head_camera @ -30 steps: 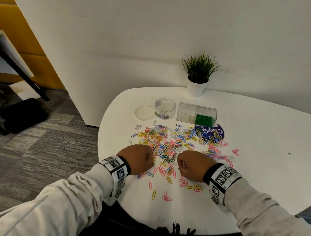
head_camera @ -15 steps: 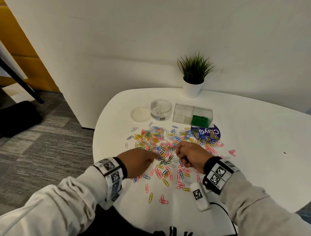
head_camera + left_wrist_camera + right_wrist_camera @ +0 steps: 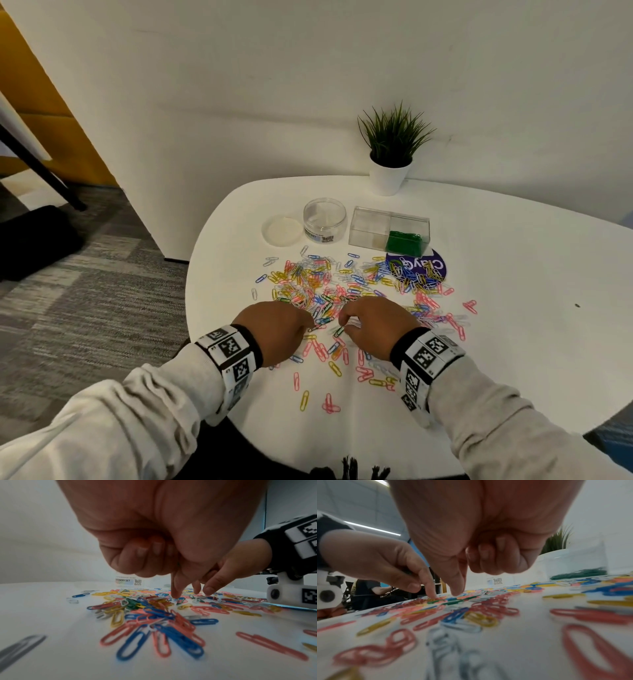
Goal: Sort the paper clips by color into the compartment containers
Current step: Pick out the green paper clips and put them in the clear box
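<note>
A loose pile of coloured paper clips (image 3: 342,284) covers the middle of the white table (image 3: 513,308). Behind it stands a clear compartment box (image 3: 370,226) with green clips (image 3: 404,241) in its near right cell. My left hand (image 3: 308,327) is at the pile's near side. Its forefinger (image 3: 175,595) presses down on the clips, the other fingers are curled, and a bit of green shows inside them. My right hand (image 3: 346,323) is close beside it. Its thumb and forefinger (image 3: 457,591) come down onto a green clip (image 3: 339,331) lying on the table.
A round clear jar (image 3: 323,219) and its lid (image 3: 282,229) sit left of the box. A potted plant (image 3: 390,154) stands at the back by the wall. A blue sticker (image 3: 435,265) lies under some clips. The table's curved edge runs close on my left.
Both hands were fists resting at the near side of the pile. They have moved into it, and their fingertips now point down close together.
</note>
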Tool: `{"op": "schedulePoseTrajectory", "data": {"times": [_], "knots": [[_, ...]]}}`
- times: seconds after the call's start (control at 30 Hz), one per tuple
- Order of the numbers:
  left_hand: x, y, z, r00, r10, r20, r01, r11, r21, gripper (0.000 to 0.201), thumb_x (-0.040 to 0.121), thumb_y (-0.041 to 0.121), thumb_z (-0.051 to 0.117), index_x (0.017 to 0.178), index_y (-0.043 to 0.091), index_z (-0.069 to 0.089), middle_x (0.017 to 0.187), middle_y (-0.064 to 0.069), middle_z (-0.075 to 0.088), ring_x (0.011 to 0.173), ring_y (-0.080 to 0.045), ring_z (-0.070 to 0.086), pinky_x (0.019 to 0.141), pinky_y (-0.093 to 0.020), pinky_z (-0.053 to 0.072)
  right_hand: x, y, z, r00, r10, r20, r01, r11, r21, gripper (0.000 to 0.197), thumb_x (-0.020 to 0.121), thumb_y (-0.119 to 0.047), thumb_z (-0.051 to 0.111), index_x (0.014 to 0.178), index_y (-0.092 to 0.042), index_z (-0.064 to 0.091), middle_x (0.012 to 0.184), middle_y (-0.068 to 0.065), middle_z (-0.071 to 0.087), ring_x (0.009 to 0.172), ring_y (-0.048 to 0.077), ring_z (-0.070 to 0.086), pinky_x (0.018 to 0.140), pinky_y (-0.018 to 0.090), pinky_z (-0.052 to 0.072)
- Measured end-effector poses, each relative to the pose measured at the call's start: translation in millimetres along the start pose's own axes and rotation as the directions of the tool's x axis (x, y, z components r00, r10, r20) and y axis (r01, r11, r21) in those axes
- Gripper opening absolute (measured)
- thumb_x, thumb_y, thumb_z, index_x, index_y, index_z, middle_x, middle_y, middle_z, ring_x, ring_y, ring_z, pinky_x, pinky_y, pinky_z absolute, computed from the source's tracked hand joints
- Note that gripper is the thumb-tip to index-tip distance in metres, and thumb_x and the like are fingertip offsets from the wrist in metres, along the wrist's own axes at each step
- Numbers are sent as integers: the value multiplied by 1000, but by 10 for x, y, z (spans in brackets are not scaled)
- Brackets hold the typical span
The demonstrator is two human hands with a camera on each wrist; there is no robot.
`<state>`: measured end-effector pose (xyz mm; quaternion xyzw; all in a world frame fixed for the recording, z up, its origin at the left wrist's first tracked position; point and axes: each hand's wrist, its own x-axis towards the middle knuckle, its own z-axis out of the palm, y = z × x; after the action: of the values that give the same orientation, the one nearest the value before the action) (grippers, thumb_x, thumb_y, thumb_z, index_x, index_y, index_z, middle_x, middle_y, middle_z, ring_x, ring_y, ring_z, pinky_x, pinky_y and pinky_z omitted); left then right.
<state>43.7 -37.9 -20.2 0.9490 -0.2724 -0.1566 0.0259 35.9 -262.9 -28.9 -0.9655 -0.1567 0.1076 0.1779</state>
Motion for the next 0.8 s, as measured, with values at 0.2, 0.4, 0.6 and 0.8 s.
{"op": "schedulePoseTrajectory", "data": {"times": [0.2, 0.4, 0.6, 0.8], "knots": [[-14, -29, 7, 1000, -23, 4, 23, 999, 31, 24, 98, 35, 43, 102, 26, 65, 97, 4, 66, 89, -20, 60, 79, -34, 53, 23, -61, 44, 997, -36, 73, 45, 992, -121, 15, 94, -33, 54, 93, -23, 65, 98, -3, 64, 88, 19, 59, 76, 32, 52], [-8, -4, -5, 997, -79, 1, 79, 997, 14, 24, 97, 44, 47, 100, 27, 65, 97, 5, 65, 90, -19, 59, 76, -32, 50, 23, -14, -62, 991, 132, 36, -137, 940, 311, 12, 91, -23, 54, 82, -16, 52, 78, -1, 55, 65, 12, 46, 59, 25, 39], [-9, -10, 11, 996, -83, 14, 83, 996, 13, 22, 95, 25, 42, 98, 22, 63, 93, 2, 65, 82, -20, 58, 69, -31, 48, 50, 86, -317, 939, 321, 126, -212, 247, 946, 20, 88, 10, 44, 85, -10, 48, 70, 11, 62, 50, 17, 44, 44, 26, 32], [-48, -118, -166, 987, -158, 8, 151, 923, -355, 18, 91, 29, 50, 83, 19, 61, 83, 6, 62, 76, -11, 56, 69, -28, 48, 174, 90, -221, 944, 277, 180, -319, 616, 720, 14, 90, -3, 51, 80, -14, 50, 70, 5, 49, 54, 15, 40, 50, 28, 33]]}}
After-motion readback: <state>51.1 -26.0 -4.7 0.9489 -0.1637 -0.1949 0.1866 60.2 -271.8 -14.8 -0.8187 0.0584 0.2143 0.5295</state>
